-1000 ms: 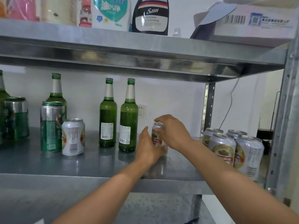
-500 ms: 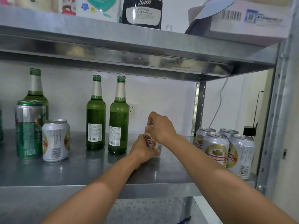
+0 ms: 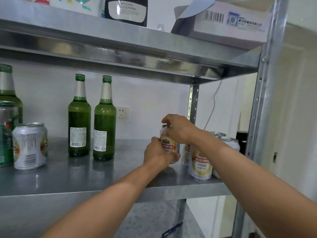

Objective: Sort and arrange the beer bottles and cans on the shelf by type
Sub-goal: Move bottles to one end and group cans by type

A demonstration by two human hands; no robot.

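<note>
A white beer can with a red and gold label [image 3: 169, 146] stands on the steel shelf [image 3: 72, 176]. My left hand [image 3: 158, 154] grips its lower body and my right hand [image 3: 178, 128] holds its top from above. Just right of it stands a group of matching white cans [image 3: 199, 161]. Two green bottles [image 3: 91, 117] stand side by side at mid shelf. Another white can [image 3: 30, 146], a green can [image 3: 6, 134] and a third green bottle [image 3: 7, 93] stand at the left.
The upper shelf [image 3: 120, 42] hangs low above the bottle tops and carries a kitchen cleaner pouch [image 3: 126, 11] and a cardboard box [image 3: 228, 23]. A steel upright [image 3: 260, 107] bounds the right side. A wall socket [image 3: 122, 114] sits behind the bottles.
Both hands have carried the white can to the right, close to the group of white cans. The view has shifted right as well.
</note>
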